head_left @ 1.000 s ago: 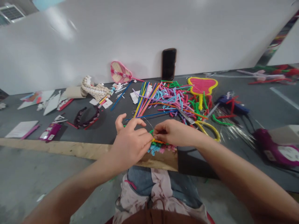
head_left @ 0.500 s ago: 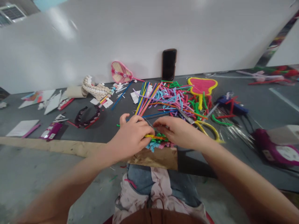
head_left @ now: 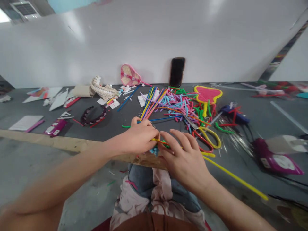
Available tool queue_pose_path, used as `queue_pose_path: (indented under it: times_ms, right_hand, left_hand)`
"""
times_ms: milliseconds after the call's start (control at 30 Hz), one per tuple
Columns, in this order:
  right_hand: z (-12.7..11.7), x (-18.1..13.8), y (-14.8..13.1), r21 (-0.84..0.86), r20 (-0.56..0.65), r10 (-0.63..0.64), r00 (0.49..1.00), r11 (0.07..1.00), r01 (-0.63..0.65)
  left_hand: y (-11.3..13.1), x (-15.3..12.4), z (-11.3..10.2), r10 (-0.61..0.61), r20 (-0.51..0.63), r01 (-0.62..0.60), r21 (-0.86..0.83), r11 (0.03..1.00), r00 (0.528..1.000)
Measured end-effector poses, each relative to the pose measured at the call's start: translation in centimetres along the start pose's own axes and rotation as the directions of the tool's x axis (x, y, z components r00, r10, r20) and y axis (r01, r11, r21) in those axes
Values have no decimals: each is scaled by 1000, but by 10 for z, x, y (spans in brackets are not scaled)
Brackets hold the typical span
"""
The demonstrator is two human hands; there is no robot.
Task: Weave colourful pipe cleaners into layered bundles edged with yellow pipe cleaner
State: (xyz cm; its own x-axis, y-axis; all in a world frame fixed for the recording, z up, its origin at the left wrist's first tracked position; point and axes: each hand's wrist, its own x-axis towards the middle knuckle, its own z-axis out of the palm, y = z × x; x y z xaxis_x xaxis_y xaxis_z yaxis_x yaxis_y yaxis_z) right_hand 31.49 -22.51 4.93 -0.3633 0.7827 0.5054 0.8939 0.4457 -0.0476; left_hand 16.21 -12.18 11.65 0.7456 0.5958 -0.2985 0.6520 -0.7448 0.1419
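Observation:
Over the table's front edge, both hands meet at a small bundle of pipe cleaners (head_left: 154,150) in yellow, orange, green and light blue, mostly hidden by my fingers. My left hand (head_left: 141,136) is closed, pinching the bundle's yellow end. My right hand (head_left: 186,154) has its thumb and index finger closed on the orange and green part, its other fingers loosely bent. Beyond the right wrist a long yellow pipe cleaner (head_left: 237,175) sticks out to the lower right. Brown cardboard (head_left: 141,159) lies under the hands.
Behind the hands lies a heap of cut pipe cleaners (head_left: 176,101). Scissors (head_left: 204,138) with red and yellow handles rest to its right. A dark phone (head_left: 177,72) leans on the white board. Glue guns, a braided headband (head_left: 93,116) and purple packs (head_left: 55,127) stand around.
My right hand has turned palm down and come over the bundle, covering more of it. A long yellow pipe cleaner now shows beside the right wrist. The view has shifted slightly.

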Motion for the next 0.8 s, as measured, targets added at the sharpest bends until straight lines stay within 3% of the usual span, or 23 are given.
queue_pose_path:
  times_ms: [200,500,633,800]
  right_hand:
    - [5,-3,-12,-69,61,147,987,987,-143]
    - [1,10,-7,23,224,167,960,984,-176]
    - [4,13,0,224,242,138,960,955,-194]
    - [8,14,14,560,266,131,955,785,-264]
  left_hand:
    - [-1,1,7,-35,-17,35,7,999,999]
    - [-1,-3,14,-20,-113,30,82,996,993]
    - [8,-8,14,-49,-146,60,75,995,988]
    - [12,-10,15,-71,-190,66,-33,997,979]
